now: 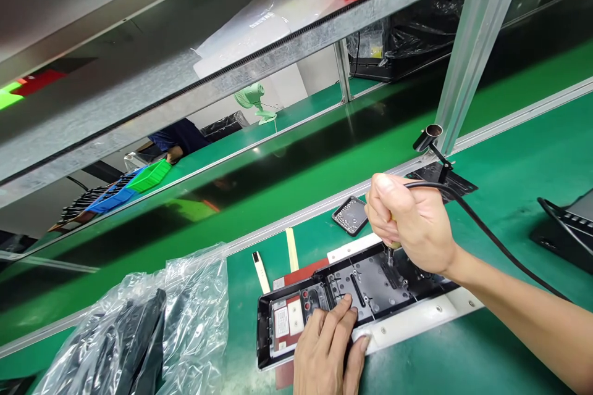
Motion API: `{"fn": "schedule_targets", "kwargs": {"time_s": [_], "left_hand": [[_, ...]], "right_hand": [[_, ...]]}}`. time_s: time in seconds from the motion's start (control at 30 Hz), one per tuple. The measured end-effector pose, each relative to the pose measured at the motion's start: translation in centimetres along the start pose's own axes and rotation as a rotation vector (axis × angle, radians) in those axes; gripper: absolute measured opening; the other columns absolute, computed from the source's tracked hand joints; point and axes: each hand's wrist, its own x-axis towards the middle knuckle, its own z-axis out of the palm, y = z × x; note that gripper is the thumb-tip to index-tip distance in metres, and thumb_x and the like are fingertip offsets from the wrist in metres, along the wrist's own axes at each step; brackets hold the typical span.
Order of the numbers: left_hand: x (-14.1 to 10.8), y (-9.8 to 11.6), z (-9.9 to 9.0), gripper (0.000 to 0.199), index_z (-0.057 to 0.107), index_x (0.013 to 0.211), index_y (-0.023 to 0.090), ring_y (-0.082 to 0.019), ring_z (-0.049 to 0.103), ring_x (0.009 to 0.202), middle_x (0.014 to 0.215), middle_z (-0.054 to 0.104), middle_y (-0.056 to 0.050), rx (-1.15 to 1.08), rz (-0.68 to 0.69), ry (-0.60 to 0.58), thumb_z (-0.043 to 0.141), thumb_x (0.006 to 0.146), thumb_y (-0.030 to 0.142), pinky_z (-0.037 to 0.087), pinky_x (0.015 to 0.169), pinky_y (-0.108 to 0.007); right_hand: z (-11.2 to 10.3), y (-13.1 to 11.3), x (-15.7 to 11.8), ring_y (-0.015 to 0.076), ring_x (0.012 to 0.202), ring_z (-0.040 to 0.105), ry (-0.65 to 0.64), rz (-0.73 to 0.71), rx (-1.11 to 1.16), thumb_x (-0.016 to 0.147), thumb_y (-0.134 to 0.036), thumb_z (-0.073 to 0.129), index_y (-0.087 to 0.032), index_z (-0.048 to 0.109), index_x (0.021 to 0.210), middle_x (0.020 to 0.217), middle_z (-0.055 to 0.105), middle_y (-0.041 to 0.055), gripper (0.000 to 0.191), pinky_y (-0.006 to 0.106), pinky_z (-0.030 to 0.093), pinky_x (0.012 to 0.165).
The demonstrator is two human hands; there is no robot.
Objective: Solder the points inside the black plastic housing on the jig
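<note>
A long black plastic housing [370, 284] lies open side up, held in a fixture with white strips [417, 320] along its sides. My left hand [327, 342] is closed over the near wall, fingertips inside the housing and thumb outside. Above its right half, my right hand [410, 216] is wrapped round a corded electric screwdriver [393, 246], mostly hidden in the fist. The metal bit points down into the housing; whether it touches a screw cannot be made out. Just beyond this hand is a small black tray [352, 216] of small metal screws.
A clear plastic bag [194, 315] with black parts lies at left. Two pale strips, one a marker-like stick [260, 271], lie behind the housing. A black holder [433, 136] stands by the metal post [477, 43]. Across the green belt [296, 173], another person's hand [175, 154] touches a green bin [151, 176].
</note>
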Motion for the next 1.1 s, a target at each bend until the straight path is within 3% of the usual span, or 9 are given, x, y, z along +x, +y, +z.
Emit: {"fn": "schedule_targets", "kwargs": {"time_s": [0.43, 1.1], "left_hand": [[0.32, -0.17, -0.60, 0.031, 0.060, 0.131, 0.016, -0.022, 0.064, 0.089, 0.132, 0.067, -0.013, 0.018, 0.049, -0.065, 0.055, 0.101, 0.024, 0.057, 0.078, -0.036], [0.33, -0.33, -0.52, 0.032, 0.061, 0.131, 0.015, -0.022, 0.061, 0.089, 0.133, 0.067, -0.013, 0.007, 0.064, -0.059, 0.056, 0.100, 0.022, 0.057, 0.077, -0.036]], "right_hand": [[-0.03, -0.16, -0.09, 0.0057, 0.041, 0.027, -0.005, -0.009, 0.010, 0.103, -0.039, 0.048, -0.020, 0.036, 0.060, 0.052, 0.030, -0.0057, 0.049, 0.024, 0.018, 0.035], [0.12, -0.15, 0.00, 0.0043, 0.042, 0.029, -0.021, -0.050, 0.048, 0.102, -0.041, 0.051, -0.020, 0.036, 0.061, 0.053, 0.031, -0.0067, 0.049, 0.022, 0.023, 0.038]]}}
